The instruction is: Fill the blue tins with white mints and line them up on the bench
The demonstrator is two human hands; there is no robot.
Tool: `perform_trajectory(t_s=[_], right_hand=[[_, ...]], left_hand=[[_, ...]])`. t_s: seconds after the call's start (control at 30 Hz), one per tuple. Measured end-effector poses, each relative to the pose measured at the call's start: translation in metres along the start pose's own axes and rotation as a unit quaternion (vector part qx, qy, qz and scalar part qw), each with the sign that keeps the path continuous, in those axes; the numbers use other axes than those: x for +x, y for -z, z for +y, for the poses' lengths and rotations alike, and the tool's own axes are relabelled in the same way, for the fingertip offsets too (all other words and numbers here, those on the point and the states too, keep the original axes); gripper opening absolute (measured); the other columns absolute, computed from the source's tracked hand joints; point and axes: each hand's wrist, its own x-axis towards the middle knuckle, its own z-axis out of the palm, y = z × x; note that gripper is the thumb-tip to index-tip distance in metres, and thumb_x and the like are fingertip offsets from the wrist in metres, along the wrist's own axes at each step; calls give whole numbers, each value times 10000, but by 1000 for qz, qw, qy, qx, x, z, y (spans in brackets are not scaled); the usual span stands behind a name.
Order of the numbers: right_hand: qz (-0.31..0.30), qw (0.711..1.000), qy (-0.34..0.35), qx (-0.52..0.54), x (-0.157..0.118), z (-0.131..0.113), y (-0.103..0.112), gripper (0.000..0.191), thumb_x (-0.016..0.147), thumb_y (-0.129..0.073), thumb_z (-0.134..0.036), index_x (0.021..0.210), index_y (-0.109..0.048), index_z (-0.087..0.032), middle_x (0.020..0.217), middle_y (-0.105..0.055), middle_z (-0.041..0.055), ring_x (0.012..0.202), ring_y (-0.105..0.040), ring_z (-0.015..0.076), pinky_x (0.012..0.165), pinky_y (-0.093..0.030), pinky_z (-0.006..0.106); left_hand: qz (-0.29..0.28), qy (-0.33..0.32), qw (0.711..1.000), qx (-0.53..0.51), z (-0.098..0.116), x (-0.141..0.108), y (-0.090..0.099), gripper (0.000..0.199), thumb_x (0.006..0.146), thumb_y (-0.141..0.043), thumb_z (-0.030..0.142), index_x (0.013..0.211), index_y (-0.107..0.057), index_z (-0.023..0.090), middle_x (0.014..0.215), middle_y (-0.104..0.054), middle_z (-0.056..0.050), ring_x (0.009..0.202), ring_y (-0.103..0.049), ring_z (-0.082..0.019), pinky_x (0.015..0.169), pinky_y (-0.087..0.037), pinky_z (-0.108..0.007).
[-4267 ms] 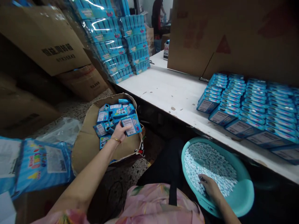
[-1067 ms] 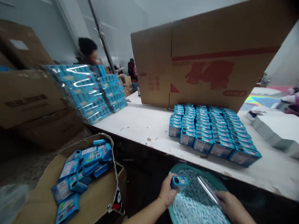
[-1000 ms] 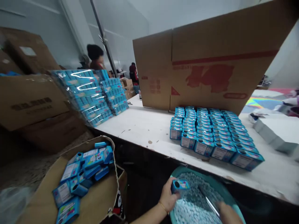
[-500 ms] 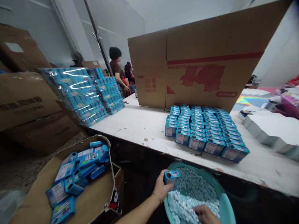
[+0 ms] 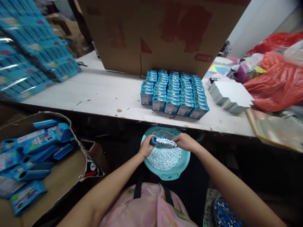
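Observation:
My left hand [image 5: 146,146] is wrapped round a small blue box [image 5: 153,140] with a dark round hole in it, above the teal basin [image 5: 169,177]. Opposite it, my right hand [image 5: 187,142] pinches the end of a string-like row of white pellets [image 5: 167,142], which stretches across to the box. Whether a thread joins them, I cannot tell. Loose-looking white pellets [image 5: 163,159] heap in the basin below both hands.
Rows of blue boxes [image 5: 174,94] stand on the white table [image 5: 106,94], before a large cardboard carton [image 5: 151,34]. On the left an open carton [image 5: 61,189] holds more blue boxes. Wrapped blue packs [image 5: 47,47], white card stacks [image 5: 230,94] and red plastic bags [image 5: 279,78] lie around.
The view has tilted down. My right hand has come up out of the pellets with a row of them, to the box in my left hand.

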Motion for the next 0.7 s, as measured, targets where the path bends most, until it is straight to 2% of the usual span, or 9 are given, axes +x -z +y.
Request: perform_trajectory(t_s=[0.13, 0.23, 0.33, 0.43, 0.53, 0.63, 0.7], right_hand=[[-9, 991, -42, -127, 5, -25, 8, 302, 662, -451, -126, 846, -677, -204, 848, -666, 68, 798, -580, 165, 669, -386, 217], [-12, 977, -79, -196, 7, -43, 9, 298, 705, -456, -159, 936, -644, -156, 887, -646, 141, 822, -586, 218, 698, -410, 289], [-7, 973, -89, -214, 3, -49, 11, 304, 731, -444, -158, 977, -621, -126, 888, -634, 168, 848, -582, 231, 730, -407, 316], [-11, 976, -90, -197, -7, -38, 14, 287, 739, -424, -146, 924, -644, -164, 894, -640, 130, 857, -578, 207, 733, -396, 280], [-7, 992, -52, -115, -16, -14, 10, 299, 743, -412, -158, 900, -656, -229, 922, -649, 58, 880, -567, 171, 738, -382, 234], [37, 999, -19, -3, -23, 15, -6, 318, 749, -406, -183, 949, -645, -247, 946, -648, 17, 887, -557, 147, 744, -379, 210], [80, 995, -32, 46, -24, 35, -22, 322, 765, -399, -215, 989, -629, -232, 938, -647, 18, 872, -560, 148, 745, -387, 216]], left_hand=[[-25, -42, 998, 25, 1, 0, -7, 449, 605, -515, 55, 1034, -503, 186, 1014, -557, -44, 971, -498, -182, 877, -389, -344], [-31, -39, 998, 35, 0, 0, -10, 449, 606, -509, 51, 1036, -499, 183, 1006, -558, -46, 968, -495, -185, 871, -389, -346], [-30, -26, 999, 27, -2, -1, -11, 451, 610, -508, 54, 1041, -491, 189, 1018, -552, -43, 979, -491, -184, 880, -383, -343], [-17, -7, 1000, 6, -6, -2, -9, 448, 618, -519, 72, 1047, -484, 194, 1028, -545, -42, 979, -495, -182, 885, -382, -345], [-11, 12, 1000, -23, -10, -2, -7, 434, 622, -536, 100, 1043, -483, 193, 1016, -546, -39, 967, -504, -184, 875, -391, -343], [-3, 40, 997, -58, -12, -1, -6, 415, 625, -548, 131, 1030, -479, 184, 965, -555, -26, 912, -528, -171, 837, -413, -317], [-3, 52, 996, -71, -11, -1, -5, 414, 619, -557, 148, 1024, -475, 178, 943, -559, -18, 879, -541, -162, 811, -425, -301]])
